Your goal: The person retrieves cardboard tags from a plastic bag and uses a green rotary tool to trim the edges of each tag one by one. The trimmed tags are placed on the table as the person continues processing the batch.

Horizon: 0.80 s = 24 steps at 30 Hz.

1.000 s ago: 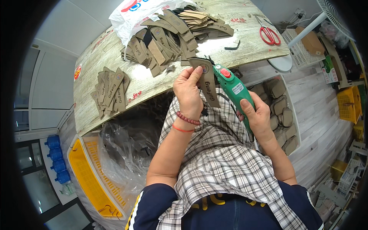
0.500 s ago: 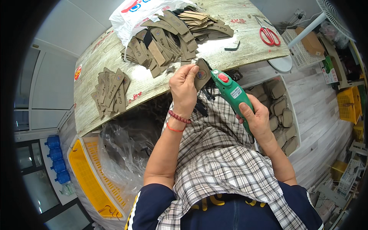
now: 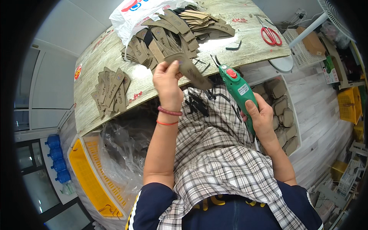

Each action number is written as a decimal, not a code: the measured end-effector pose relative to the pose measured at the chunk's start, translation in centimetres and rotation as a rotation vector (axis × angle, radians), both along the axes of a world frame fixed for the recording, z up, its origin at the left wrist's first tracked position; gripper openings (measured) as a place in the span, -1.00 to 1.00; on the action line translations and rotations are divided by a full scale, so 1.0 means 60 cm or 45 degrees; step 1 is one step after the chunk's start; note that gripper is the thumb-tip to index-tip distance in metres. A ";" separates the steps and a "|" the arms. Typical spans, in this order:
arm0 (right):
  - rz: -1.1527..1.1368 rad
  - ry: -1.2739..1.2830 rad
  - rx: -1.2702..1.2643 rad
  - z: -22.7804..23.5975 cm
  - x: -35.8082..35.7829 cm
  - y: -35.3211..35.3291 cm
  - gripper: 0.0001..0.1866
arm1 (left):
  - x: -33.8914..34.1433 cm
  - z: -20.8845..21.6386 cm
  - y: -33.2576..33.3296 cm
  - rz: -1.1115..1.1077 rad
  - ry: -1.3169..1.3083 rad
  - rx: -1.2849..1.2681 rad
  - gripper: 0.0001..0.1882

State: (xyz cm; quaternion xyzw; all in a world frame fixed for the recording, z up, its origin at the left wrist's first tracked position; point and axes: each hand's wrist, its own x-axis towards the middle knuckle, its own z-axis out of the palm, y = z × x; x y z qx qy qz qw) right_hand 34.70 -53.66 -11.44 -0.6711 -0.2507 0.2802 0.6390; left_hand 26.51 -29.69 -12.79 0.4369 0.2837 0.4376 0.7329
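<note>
My left hand (image 3: 168,85) pinches one end of a tan fabric strap (image 3: 191,73), which slants down to the right over the table's front edge. A green handheld electric cutter (image 3: 240,92) with a red switch is gripped in my right hand (image 3: 260,117). Its dark blades (image 3: 216,61) point up and away, apart from the strap. Black trimmed scraps (image 3: 197,104) lie on the checked apron (image 3: 214,130) over my lap. Ahead on the table is a large heap of similar straps (image 3: 165,40), and a smaller pile of them (image 3: 111,92) lies at the left.
Red-handled scissors (image 3: 271,36) lie at the table's (image 3: 226,53) far right, with a black scrap (image 3: 234,46) nearer. A white plastic bag (image 3: 134,23) stands behind the heap. Right of my lap, a bin (image 3: 297,126) holds tan pieces; a yellow basket (image 3: 90,180) is at lower left.
My left hand has moved left and turned, swinging the strap away from the cutter's blades. The cutter has shifted slightly right, and a black scrap now shows near the table edge.
</note>
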 end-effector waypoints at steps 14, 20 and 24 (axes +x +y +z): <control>-0.076 0.099 -0.117 -0.010 -0.021 -0.028 -0.55 | -0.008 -0.037 -0.084 -0.479 -0.319 -1.070 -0.84; -0.042 0.041 -0.192 -0.019 -0.031 -0.041 -0.55 | -0.007 -0.024 -0.076 -0.513 -0.180 -0.553 -0.79; -0.006 0.022 -0.166 -0.017 -0.033 -0.037 -0.54 | -0.010 -0.029 -0.065 -0.426 -0.063 -0.347 -0.85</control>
